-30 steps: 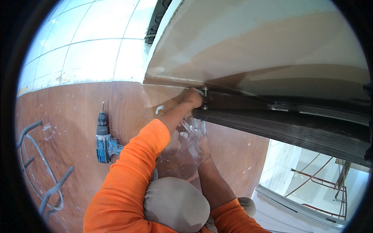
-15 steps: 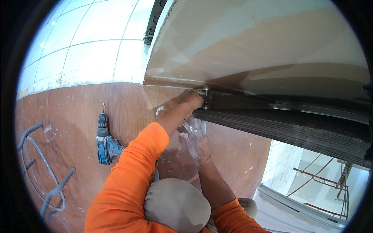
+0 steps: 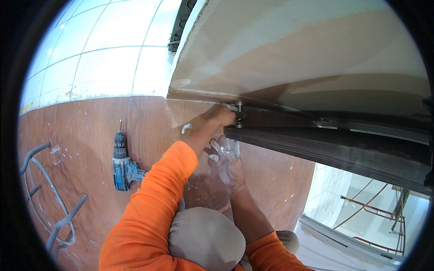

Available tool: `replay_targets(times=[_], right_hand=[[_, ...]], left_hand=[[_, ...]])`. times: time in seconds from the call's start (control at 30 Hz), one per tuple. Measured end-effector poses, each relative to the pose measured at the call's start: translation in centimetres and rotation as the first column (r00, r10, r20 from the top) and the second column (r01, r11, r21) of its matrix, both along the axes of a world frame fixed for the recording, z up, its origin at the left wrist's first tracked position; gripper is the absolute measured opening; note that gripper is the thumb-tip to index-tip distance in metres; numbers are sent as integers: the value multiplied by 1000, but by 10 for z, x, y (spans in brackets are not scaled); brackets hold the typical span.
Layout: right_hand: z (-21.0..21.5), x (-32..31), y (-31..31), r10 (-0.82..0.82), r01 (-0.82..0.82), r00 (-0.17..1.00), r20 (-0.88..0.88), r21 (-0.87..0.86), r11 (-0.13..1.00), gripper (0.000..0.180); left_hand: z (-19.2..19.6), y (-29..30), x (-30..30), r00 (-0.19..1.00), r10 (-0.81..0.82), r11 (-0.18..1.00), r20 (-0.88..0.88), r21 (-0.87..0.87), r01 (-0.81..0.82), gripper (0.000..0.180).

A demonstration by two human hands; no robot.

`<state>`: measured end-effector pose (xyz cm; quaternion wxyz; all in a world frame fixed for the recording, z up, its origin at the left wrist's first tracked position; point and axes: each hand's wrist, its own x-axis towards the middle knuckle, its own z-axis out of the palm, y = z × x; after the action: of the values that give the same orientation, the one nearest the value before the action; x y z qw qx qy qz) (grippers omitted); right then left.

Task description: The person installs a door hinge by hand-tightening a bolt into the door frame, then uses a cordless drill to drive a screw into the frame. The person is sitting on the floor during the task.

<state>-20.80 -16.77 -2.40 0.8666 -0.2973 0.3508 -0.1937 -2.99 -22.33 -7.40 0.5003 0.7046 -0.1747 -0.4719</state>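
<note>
My left hand [image 3: 223, 114] reaches to the narrow gap between the wall and the end of a dark panel, like a door edge [image 3: 271, 137]. Its fingers are closed right beside a small shiny metal fitting [image 3: 239, 110] that spans this gap. What the fingers grip is mostly hidden behind the hand. Below the panel's near corner is my right hand [image 3: 230, 168], smeared with white dust, palm up. Its fingers are spread, the tips close under the panel's corner, and nothing shows in them.
A blue cordless drill [image 3: 121, 165] with a bit lies on the wood-look floor [image 3: 90, 122], left of my arm. Bent grey conduits [image 3: 68, 219] stand up at the far left. The wall [image 3: 271, 49] and white tiles [image 3: 108, 67] are beyond; red metal framing [image 3: 375, 210] shows at right.
My left hand has turned and shifted slightly, so a bit more of the metal fitting shows. My right hand, the panel and the drill stay put.
</note>
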Motion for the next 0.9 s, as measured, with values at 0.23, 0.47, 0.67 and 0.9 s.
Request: replay_targets(times=[0.23, 0.47, 0.67, 0.9], right_hand=[[18, 6, 4, 49, -51, 997, -53, -26, 998, 64], [14, 9, 1, 48, -48, 999, 4, -50, 998, 59], [19, 8, 1, 48, -48, 999, -8, -25, 999, 63], [26, 14, 7, -6, 6, 1000, -18, -11, 1000, 61]], left_hand=[[-11, 5, 10, 988, -118, 990, -99, 67, 125, 41], [3, 12, 4, 993, -113, 992, -16, -54, 112, 48], [-13, 3, 6, 947, -164, 964, -275, -249, 95, 53], [-9, 13, 17, 955, -226, 971, -191, -126, 204, 50]])
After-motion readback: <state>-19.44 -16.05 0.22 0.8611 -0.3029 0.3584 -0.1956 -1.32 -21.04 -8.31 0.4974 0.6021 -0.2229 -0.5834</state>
